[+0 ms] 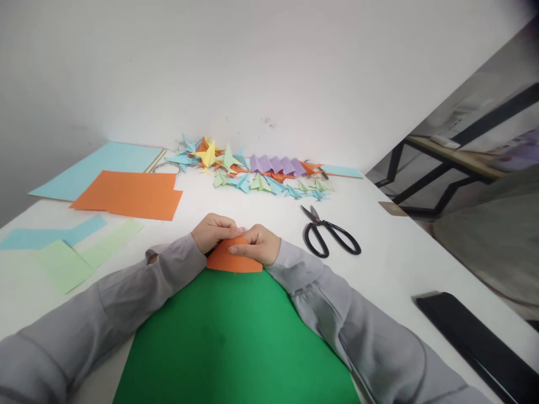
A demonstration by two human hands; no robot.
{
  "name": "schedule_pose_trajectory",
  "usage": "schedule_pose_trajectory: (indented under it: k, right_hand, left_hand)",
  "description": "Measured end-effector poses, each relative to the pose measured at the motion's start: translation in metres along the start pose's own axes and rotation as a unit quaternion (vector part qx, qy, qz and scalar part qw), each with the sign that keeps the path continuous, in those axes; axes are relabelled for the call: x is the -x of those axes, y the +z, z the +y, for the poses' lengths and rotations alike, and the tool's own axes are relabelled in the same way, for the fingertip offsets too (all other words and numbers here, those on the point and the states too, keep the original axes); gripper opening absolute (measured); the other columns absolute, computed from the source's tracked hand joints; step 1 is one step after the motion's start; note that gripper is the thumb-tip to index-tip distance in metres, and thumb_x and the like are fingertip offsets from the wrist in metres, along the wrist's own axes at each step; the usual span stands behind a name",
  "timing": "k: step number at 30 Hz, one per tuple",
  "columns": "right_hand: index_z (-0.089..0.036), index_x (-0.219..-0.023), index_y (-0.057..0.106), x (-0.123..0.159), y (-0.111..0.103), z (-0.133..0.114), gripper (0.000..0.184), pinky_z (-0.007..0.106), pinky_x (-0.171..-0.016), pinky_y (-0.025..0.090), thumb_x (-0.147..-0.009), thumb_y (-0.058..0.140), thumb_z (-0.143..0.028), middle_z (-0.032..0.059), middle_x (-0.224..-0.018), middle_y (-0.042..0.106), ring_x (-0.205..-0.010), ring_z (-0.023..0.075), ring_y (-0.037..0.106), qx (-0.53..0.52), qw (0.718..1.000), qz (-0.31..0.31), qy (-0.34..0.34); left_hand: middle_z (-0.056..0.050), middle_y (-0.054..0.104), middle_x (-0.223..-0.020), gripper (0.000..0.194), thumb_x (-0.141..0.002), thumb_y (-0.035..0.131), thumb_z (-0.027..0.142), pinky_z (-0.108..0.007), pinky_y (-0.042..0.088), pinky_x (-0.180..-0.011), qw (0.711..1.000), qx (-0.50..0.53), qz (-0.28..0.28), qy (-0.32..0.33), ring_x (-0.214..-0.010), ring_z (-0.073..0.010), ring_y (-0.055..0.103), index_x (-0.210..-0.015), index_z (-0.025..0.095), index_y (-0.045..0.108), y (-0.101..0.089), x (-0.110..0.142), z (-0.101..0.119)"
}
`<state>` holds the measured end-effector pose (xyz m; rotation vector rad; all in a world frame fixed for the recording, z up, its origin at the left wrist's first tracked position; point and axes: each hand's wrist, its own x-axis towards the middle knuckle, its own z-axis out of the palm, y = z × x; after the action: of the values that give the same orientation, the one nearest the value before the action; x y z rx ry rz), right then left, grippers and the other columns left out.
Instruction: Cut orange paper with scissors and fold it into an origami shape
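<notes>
Both hands meet at a piece of orange paper (236, 261) near the far edge of a green sheet (236, 331). My left hand (214, 232) is closed on the paper's upper left part, thumb and fingers pinched together. From the right, my right hand (260, 244) grips the same paper, its thumb lying across the front. The paper's lower edge shows above the green surface, while its top is hidden by my fingers. A pair of scissors (320, 223) with black handles lies partly spread to the right of my right hand.
Folded paper stars and birds (227, 160) line the back of the white table, beside purple pleated paper (277, 165). Left are orange sheets (130, 193), blue sheets (96, 168) and light green pieces (67, 266). A long black object (475, 342) lies at the right.
</notes>
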<state>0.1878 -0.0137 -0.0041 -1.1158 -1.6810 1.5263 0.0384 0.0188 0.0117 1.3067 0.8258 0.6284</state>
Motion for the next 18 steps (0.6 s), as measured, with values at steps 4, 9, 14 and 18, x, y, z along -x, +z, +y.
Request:
schedule_pose_trajectory:
  k: [4, 9, 14, 18]
  right_hand:
    - [-0.011, -0.052, 0.059, -0.0012, -0.0021, 0.0013, 0.04, 0.02, -0.037, 0.024, -0.058, 0.069, -0.049, -0.0061, -0.04, 0.043, -0.039, 0.0037, 0.033, -0.005, 1.0, -0.009, 0.007]
    - [-0.01, -0.058, 0.064, -0.0015, -0.0037, 0.0002, 0.038, 0.021, -0.039, 0.027, -0.054, 0.072, -0.047, -0.0048, -0.043, 0.048, -0.04, 0.0049, 0.036, -0.011, 1.0, -0.002, 0.006]
    - [-0.016, -0.038, 0.038, 0.0018, -0.0026, -0.0064, 0.049, 0.023, -0.039, 0.011, -0.055, 0.071, -0.047, -0.0097, -0.036, 0.024, -0.038, 0.0017, 0.018, 0.044, 0.999, 0.001, -0.015]
    - [-0.017, -0.038, 0.032, 0.0016, -0.0013, -0.0064, 0.052, 0.023, -0.04, 0.009, -0.056, 0.071, -0.046, -0.01, -0.038, 0.02, -0.039, 0.0015, 0.015, 0.049, 0.999, 0.004, -0.018]
  left_hand:
    - [0.007, 0.035, -0.035, 0.038, -0.053, 0.072, 0.039, -0.02, 0.015, -0.038, 1.0, 0.023, 0.002, -0.005, -0.036, -0.0026, 0.027, -0.041, 0.013, 0.047, 0.0026, 0.0016, 0.0019]
    - [0.006, 0.038, -0.037, 0.038, -0.054, 0.071, 0.041, -0.02, 0.019, -0.04, 1.0, 0.006, 0.011, 0.015, -0.039, -0.0032, 0.03, -0.043, 0.012, 0.048, 0.0035, 0.001, 0.0013]
    - [0.006, 0.04, -0.039, 0.039, -0.048, 0.075, 0.04, -0.019, 0.02, -0.04, 0.996, -0.076, -0.026, 0.047, -0.041, -0.0037, 0.032, -0.044, 0.012, 0.049, 0.001, 0.0001, 0.0002]
    - [0.007, 0.035, -0.039, 0.043, -0.052, 0.073, 0.043, -0.018, 0.018, -0.04, 0.991, -0.107, -0.069, 0.042, -0.041, -0.003, 0.028, -0.043, 0.012, 0.045, -0.0008, 0.0001, 0.0001]
